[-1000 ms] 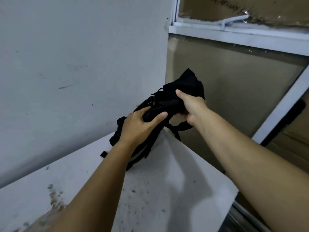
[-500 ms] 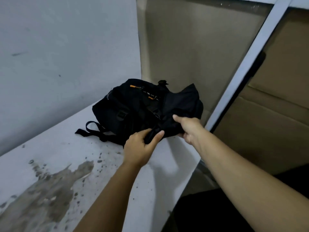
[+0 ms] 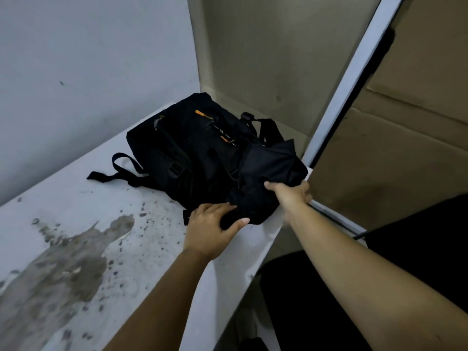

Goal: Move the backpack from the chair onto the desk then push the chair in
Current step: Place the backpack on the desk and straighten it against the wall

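Item: black backpack (image 3: 202, 158), lying flat in the far corner of the stained white bench (image 3: 106, 224), at about 12 o'clock from the person, one loose strap (image 3: 119, 171) trailing toward 9 o'clock. Left hand (image 3: 210, 229) partly curled, thumb and fingers around the pack's near fabric edge; right hand (image 3: 291, 193) at 1 o'clock, closed on the crumpled flap at the bench's right edge. Risk, as judged: that flap end sits close to the edge, so letting go without nudging it inward could let the pack sag or slide off; the chair is not clearly identifiable here, and pushing in remains undone.
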